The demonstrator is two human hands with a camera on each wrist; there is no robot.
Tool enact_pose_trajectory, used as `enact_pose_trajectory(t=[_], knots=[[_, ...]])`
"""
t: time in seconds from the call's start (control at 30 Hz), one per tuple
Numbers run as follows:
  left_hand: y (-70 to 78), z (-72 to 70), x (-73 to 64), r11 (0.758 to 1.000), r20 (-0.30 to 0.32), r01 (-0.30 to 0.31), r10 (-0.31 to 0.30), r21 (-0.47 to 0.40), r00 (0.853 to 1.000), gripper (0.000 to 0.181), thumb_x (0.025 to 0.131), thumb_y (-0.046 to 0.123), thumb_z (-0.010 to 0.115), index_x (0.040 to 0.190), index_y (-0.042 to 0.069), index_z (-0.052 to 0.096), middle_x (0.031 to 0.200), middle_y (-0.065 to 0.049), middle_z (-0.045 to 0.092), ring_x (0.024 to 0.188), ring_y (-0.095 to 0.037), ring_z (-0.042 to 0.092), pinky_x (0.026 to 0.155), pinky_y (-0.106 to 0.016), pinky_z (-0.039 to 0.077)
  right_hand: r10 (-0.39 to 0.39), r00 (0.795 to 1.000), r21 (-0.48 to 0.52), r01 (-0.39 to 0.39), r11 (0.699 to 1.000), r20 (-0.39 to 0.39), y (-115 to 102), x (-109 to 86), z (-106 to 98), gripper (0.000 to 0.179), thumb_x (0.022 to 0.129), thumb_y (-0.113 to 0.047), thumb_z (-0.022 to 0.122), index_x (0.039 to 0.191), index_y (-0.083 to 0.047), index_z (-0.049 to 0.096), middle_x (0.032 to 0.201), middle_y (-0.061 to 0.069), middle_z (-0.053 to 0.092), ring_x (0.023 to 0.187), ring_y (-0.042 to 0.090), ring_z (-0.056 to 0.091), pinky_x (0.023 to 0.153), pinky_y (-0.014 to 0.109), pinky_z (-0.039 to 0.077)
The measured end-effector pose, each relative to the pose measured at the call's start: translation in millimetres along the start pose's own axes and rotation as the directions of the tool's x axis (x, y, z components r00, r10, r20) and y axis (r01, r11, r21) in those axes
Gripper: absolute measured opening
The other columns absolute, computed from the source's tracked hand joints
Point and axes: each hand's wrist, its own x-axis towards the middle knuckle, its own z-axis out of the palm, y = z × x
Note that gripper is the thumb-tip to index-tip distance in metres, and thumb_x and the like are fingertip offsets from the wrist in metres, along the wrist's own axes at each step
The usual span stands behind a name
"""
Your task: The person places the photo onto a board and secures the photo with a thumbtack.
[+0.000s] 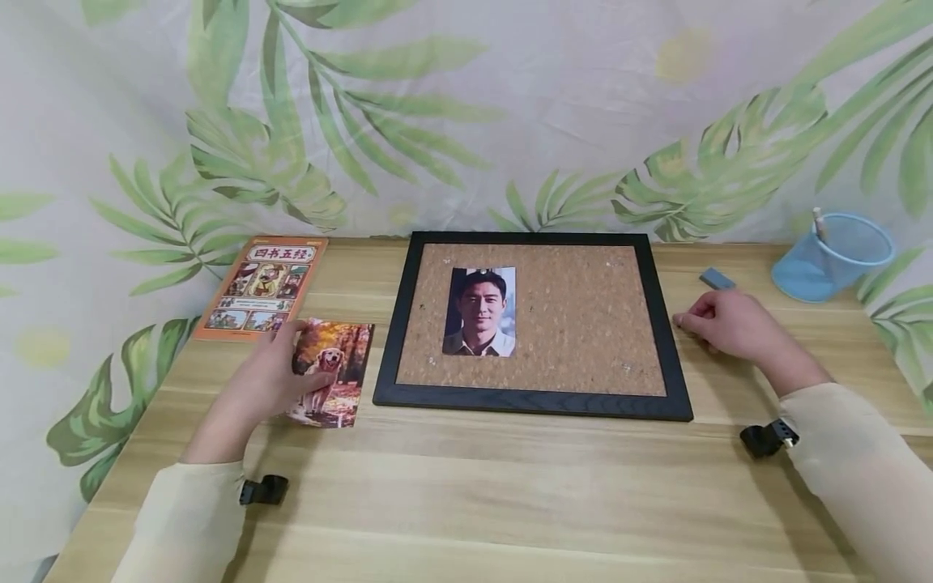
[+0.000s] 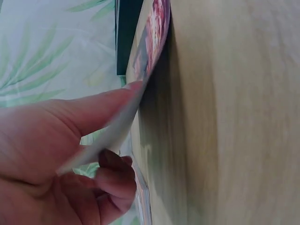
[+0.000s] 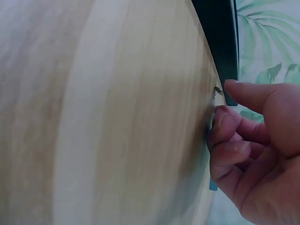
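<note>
On the left of the table, my left hand (image 1: 266,380) pinches the left edge of a photo of a golden retriever (image 1: 341,352). The left wrist view shows the dog photo (image 2: 117,124) bent between thumb and fingers. Near the frame's right side is my right hand (image 1: 732,324), its fingers bent and low over the table. A small metal pin (image 3: 217,92) shows by the thumb and index fingertips, which stand apart. Between the hands lies a black-framed cork board (image 1: 576,316), with a portrait photo (image 1: 481,314) on its left half.
An orange book (image 1: 262,287) lies at the left, just behind the left hand. A small blue-grey block (image 1: 717,278) sits beyond the right hand. At the back right stands a blue mesh cup (image 1: 831,263) with a pencil (image 1: 820,223). A leaf-print cloth (image 1: 568,105) hangs behind the table.
</note>
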Motion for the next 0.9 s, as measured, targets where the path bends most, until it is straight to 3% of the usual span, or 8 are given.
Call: enact_pose_trajectory(t=[0.27,0.33,0.4,0.47,0.53,0.67,0.9], knots=[[-7.7,-7.4,-6.6,0.992,0.006,-0.091,0.092,-0.092,0.996,0.080,0.104,0.028,0.074,0.162,-0.009,0.035,0.155,-0.042,0.044,0.136,-0.062,0.049,0.111,-0.075,0.042,-0.023,0.999,-0.039,0.022,0.999,-0.028,-6,4.9,0,0.033,0.107,-0.027,0.065,0.106,0.005,0.072,0.067,0.002,0.068,0.060,0.014,0.063,0.075,0.035,0.048],[-8.9,-10.1,-9.1,0.988,-0.022,-0.110,0.108,-0.111,0.994,0.070,0.107,0.023,0.068,0.162,-0.008,0.037,0.152,-0.040,0.047,0.118,-0.056,0.061,0.100,-0.066,0.053,-0.020,0.999,-0.039,0.019,0.999,-0.026,-6,4.4,0,0.032,0.107,-0.025,0.065,0.107,0.006,0.072,0.068,0.002,0.068,0.061,0.014,0.063,0.074,0.035,0.048],[-9.9,-12.5,-11.1,0.981,-0.070,-0.139,0.130,-0.138,0.989,0.062,0.109,0.017,0.063,0.162,-0.006,0.040,0.147,-0.038,0.051,0.095,-0.041,0.066,0.083,-0.050,0.059,-0.016,1.000,-0.034,0.015,0.999,-0.025,-6,3.2,0,0.033,0.106,-0.025,0.066,0.108,0.007,0.072,0.068,0.002,0.068,0.062,0.014,0.063,0.074,0.035,0.048],[-9.9,-14.5,-12.2,0.972,-0.126,-0.175,0.156,-0.159,0.980,0.056,0.110,0.011,0.060,0.161,-0.003,0.043,0.139,-0.032,0.055,0.080,-0.023,0.060,0.067,-0.035,0.052,-0.008,1.000,-0.035,0.007,0.999,-0.027,-5,1.5,-1,0.034,0.107,-0.026,0.066,0.108,0.008,0.072,0.068,0.002,0.068,0.062,0.014,0.062,0.073,0.034,0.048],[-8.8,-16.1,-12.6,0.964,-0.170,-0.202,0.173,-0.172,0.970,0.054,0.110,0.012,0.059,0.161,-0.001,0.046,0.131,-0.026,0.058,0.072,-0.014,0.053,0.059,-0.029,0.046,0.004,1.000,-0.037,-0.005,0.999,-0.026,-4,-0.1,-1,0.037,0.108,-0.030,0.065,0.106,0.007,0.071,0.067,0.002,0.068,0.063,0.015,0.062,0.071,0.033,0.047],[-1.9,-18.0,-13.6,0.952,-0.214,-0.229,0.185,-0.202,0.959,0.052,0.111,0.015,0.059,0.161,0.006,0.049,0.114,-0.017,0.058,0.069,-0.011,0.047,0.057,-0.028,0.042,0.016,1.000,-0.039,-0.016,0.999,-0.019,-4,-2.0,-1,0.041,0.108,-0.035,0.064,0.102,0.006,0.071,0.068,0.003,0.068,0.063,0.016,0.062,0.067,0.033,0.047],[20.0,-12.9,-7.3,0.916,-0.215,-0.261,0.201,-0.305,0.956,0.051,0.111,0.015,0.058,0.161,0.009,0.051,0.105,-0.011,0.056,0.063,-0.011,0.047,0.052,-0.029,0.043,-0.021,1.000,-0.048,0.020,0.999,-0.016,-6,-1.2,0,0.032,0.104,-0.026,0.069,0.104,0.005,0.073,0.080,0.008,0.071,0.070,0.018,0.062,0.071,0.033,0.047]])
